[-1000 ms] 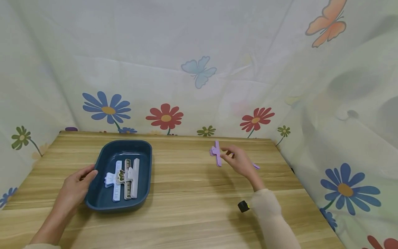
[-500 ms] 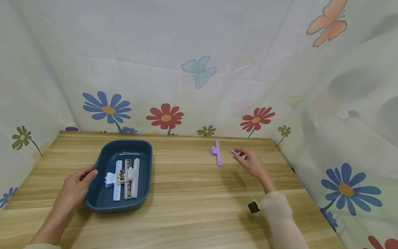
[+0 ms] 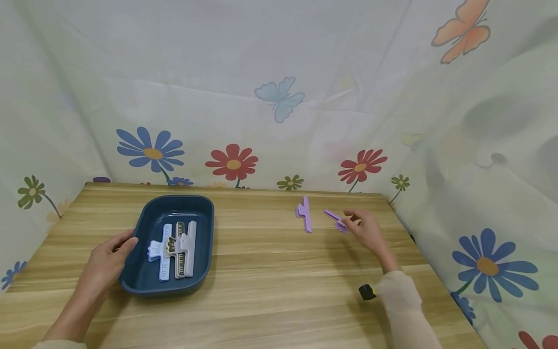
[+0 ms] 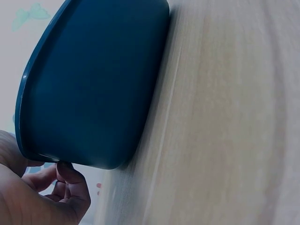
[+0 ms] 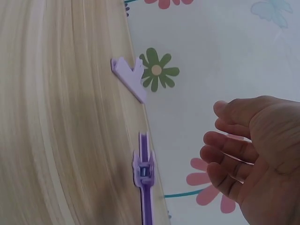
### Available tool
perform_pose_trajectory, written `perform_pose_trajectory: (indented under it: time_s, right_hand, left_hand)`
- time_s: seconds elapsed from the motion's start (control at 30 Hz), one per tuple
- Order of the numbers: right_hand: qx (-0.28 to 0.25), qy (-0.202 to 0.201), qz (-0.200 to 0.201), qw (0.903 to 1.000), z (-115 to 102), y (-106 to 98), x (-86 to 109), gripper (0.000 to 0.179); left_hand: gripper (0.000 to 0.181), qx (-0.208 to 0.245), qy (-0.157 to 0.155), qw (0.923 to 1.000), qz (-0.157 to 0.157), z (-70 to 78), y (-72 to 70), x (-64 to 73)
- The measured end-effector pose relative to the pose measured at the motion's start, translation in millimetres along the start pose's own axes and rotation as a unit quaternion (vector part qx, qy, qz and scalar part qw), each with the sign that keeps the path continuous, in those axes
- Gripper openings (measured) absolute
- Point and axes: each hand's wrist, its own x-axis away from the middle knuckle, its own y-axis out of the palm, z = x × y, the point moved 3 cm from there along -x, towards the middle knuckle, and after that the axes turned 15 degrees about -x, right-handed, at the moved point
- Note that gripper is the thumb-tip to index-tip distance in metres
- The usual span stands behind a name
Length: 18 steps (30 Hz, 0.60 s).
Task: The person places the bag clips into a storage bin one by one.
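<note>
My left hand [image 3: 104, 261] grips the left rim of a dark blue rectangular basin [image 3: 165, 293]; in the left wrist view bent fingers [image 4: 74, 185] meet its outer wall. Inside lie a pale blue clip [image 3: 164, 261], a black-and-cream patterned clip [image 3: 179, 266] and a white clip [image 3: 189, 252], side by side. My right hand [image 3: 367, 231] hovers beside a purple bag clip [image 3: 334, 216], its fingers loosely bent with nothing between them. In the right wrist view that purple clip [image 5: 146, 201] stands edge-up, spring showing, apart from the fingers. Farther left rests another purple clip [image 3: 306, 215].
Everything stands on a wood-grain table [image 3: 261, 281]. A flower-and-butterfly printed cloth [image 3: 209, 106] rises behind its back edge and along both sides. A small black object [image 3: 367, 292] sits at my right wrist.
My right hand has moved rightward from the left purple clip to the other one, held it, then let go; that clip now stands turned on the table. My left hand and the basin stay put.
</note>
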Motion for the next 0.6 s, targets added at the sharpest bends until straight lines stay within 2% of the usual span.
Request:
perform_pose_trajectory:
  time_s: [0.23,0.6]
  right_hand:
    - [0.007,0.006,0.008,0.9999,5.8,-10.0,2.9,0.029]
    - [0.016,0.007,-0.003,0.9998,9.8,-11.9,3.1,0.028]
  left_hand:
    - [0.070,-0.001,0.015,0.9999,0.007,-0.5,-0.7,0.8]
    - [0.070,-0.007,0.005,0.9999,0.006,1.2,-0.1,2.3]
